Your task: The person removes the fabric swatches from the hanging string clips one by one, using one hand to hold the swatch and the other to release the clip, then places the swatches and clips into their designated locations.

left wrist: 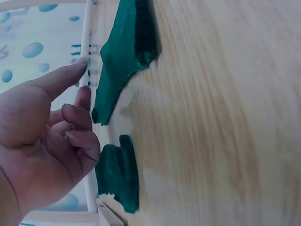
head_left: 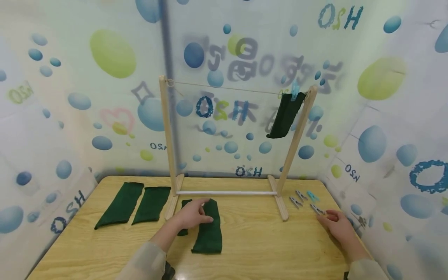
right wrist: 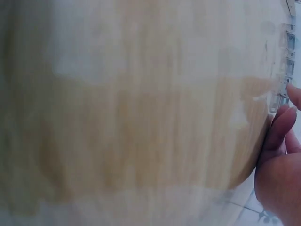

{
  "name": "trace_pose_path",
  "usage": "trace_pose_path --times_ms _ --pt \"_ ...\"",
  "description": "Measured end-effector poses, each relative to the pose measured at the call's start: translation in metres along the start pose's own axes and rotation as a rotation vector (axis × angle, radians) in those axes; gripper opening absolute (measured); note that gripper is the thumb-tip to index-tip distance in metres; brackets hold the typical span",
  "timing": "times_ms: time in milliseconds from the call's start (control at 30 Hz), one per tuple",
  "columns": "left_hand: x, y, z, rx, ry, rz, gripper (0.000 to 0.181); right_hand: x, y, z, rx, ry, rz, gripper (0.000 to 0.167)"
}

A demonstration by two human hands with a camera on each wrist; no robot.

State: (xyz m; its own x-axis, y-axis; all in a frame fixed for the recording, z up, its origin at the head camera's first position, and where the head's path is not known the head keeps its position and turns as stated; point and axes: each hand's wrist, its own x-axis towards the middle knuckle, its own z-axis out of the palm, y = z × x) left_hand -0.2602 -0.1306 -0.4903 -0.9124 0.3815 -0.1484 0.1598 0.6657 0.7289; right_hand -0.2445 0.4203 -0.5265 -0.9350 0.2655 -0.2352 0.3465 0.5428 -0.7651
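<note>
My left hand is over a dark green cloth strip on the wooden table, fingertips by its far end. In the left wrist view its fingers are loosely bent, with no cloth between them. A smaller green cloth piece is partly hidden behind this hand. At the table's right side, my right hand has its thumb and fingertips around the near end of a grey clothespin, still lying on the table. A gap shows between thumb and fingers in the right wrist view.
A wooden frame with a string stands at the back. From it hangs a green cloth under a blue clothespin. Two more green cloths lie at left. Grey clothespins and a turquoise one lie right of the frame's foot.
</note>
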Motion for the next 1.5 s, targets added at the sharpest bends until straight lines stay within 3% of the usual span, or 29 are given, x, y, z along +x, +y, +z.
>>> trace_pose_path --times_ms 100,200,467,567,700,1000,1200,1367,1500 --pt "-0.003 0.000 0.001 -0.070 0.045 0.028 0.071 -0.001 0.005 -0.004 0.146 0.004 0.012 0.085" --pt "-0.006 0.005 -0.001 -0.129 0.076 0.057 0.063 -0.003 0.001 -0.010 0.203 0.024 -0.013 0.075" --pt "-0.008 0.032 -0.011 -0.257 0.101 0.121 0.051 -0.028 -0.050 -0.026 0.122 0.023 -0.170 0.068" --pt "-0.006 0.044 -0.014 -0.295 0.097 0.143 0.048 -0.038 -0.073 -0.028 0.152 0.031 -0.259 0.053" --pt "-0.006 0.066 -0.020 -0.310 0.104 0.171 0.046 -0.050 -0.107 -0.035 0.189 0.036 -0.363 0.031" --pt "0.002 0.118 -0.040 -0.261 0.105 0.290 0.043 -0.066 -0.184 -0.063 0.207 0.015 -0.525 0.022" --pt "0.013 0.156 -0.061 -0.260 0.129 0.373 0.040 -0.070 -0.230 -0.079 0.255 0.012 -0.578 0.021" --pt "0.025 0.193 -0.079 -0.266 0.167 0.462 0.038 -0.075 -0.267 -0.087 0.246 0.071 -0.606 0.024" --pt "0.038 0.217 -0.090 -0.276 0.199 0.490 0.037 -0.078 -0.292 -0.091 0.250 0.099 -0.630 0.027"
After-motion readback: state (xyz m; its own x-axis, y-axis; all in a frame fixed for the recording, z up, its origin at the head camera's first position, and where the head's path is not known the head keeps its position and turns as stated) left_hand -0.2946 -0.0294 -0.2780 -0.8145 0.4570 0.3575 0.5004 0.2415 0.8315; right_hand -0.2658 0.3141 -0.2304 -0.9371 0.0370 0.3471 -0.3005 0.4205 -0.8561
